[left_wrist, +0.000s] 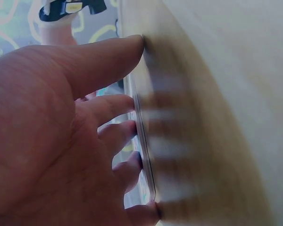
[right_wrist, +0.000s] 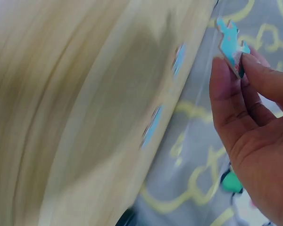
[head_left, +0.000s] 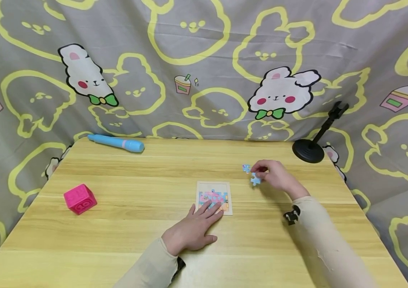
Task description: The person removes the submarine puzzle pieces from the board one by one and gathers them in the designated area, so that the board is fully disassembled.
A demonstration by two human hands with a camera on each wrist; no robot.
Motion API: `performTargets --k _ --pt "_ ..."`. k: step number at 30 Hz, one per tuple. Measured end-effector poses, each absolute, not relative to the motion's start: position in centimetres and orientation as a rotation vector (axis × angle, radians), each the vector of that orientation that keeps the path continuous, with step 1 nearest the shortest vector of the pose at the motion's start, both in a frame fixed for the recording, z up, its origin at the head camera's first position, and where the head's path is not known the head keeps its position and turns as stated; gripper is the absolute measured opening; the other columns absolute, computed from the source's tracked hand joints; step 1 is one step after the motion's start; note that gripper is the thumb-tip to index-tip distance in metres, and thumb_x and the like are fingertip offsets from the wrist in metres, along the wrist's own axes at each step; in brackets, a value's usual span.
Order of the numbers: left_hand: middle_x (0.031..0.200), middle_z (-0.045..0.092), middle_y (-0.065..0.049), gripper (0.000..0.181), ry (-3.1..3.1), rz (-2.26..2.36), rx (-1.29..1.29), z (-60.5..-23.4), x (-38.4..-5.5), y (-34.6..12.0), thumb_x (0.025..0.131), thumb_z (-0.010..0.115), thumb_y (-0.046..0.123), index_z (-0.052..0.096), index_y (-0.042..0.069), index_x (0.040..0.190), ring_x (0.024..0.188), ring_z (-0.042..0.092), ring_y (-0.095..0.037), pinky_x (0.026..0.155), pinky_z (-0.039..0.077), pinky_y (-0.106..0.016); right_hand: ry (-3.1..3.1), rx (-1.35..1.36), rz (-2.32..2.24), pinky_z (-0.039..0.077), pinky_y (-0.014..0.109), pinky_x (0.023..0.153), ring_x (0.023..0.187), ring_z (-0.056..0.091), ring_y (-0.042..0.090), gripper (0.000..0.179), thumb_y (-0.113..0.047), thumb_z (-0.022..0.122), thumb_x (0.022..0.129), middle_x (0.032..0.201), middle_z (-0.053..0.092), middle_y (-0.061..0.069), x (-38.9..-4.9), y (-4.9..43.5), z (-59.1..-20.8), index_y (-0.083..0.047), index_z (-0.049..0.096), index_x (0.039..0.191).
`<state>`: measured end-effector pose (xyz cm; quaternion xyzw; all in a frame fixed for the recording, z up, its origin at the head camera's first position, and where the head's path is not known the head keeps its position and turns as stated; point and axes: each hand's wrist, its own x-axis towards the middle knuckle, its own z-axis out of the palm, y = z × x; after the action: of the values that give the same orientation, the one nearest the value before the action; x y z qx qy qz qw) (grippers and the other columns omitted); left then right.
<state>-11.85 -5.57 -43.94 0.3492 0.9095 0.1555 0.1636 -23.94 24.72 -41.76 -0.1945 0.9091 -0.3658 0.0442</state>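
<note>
My left hand (head_left: 194,230) lies palm down with its fingers spread over the lower part of a small jigsaw puzzle (head_left: 212,197) in a pale frame. Pink, blue and orange pieces show in it above the fingertips. To the right, my right hand (head_left: 277,176) is raised over the table. Its thumb and fingers pinch a light blue puzzle piece (right_wrist: 229,44), seen tilted in the right wrist view. Beyond the held piece, a loose puzzle piece (right_wrist: 179,59) and a second loose piece (right_wrist: 152,127) lie on the wood.
A pink block (head_left: 80,199) sits on the left of the wooden table (head_left: 135,236). At the back left lies a blue stick-like object (head_left: 116,143). A black stand (head_left: 309,150) occupies the back right corner. A patterned grey curtain (head_left: 218,52) hangs behind.
</note>
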Motion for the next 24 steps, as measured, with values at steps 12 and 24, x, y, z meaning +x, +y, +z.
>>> performTargets --k 12,24 --pt "0.163 0.017 0.0 0.067 2.581 0.45 0.992 -43.7 -11.8 -5.6 0.096 0.063 0.033 0.036 0.013 0.154 0.148 0.012 -0.026 0.113 0.018 -0.058 2.926 -0.384 -0.926 0.046 0.034 0.067 0.077 0.056 0.023 0.01 0.006 0.062 0.091 0.084 0.064 0.008 -25.1 32.8 -42.5 -0.001 0.069 0.092" --pt "0.163 0.015 0.001 0.067 2.576 0.453 1.001 -43.7 -11.8 -5.5 0.096 0.063 0.033 0.035 0.013 0.154 0.148 0.01 -0.025 0.113 0.018 -0.059 2.877 -0.206 -0.892 0.046 0.035 0.069 0.078 0.054 0.026 0.008 0.005 0.06 0.092 0.088 0.062 0.013 -27.1 35.8 -43.4 0.004 0.066 0.097"
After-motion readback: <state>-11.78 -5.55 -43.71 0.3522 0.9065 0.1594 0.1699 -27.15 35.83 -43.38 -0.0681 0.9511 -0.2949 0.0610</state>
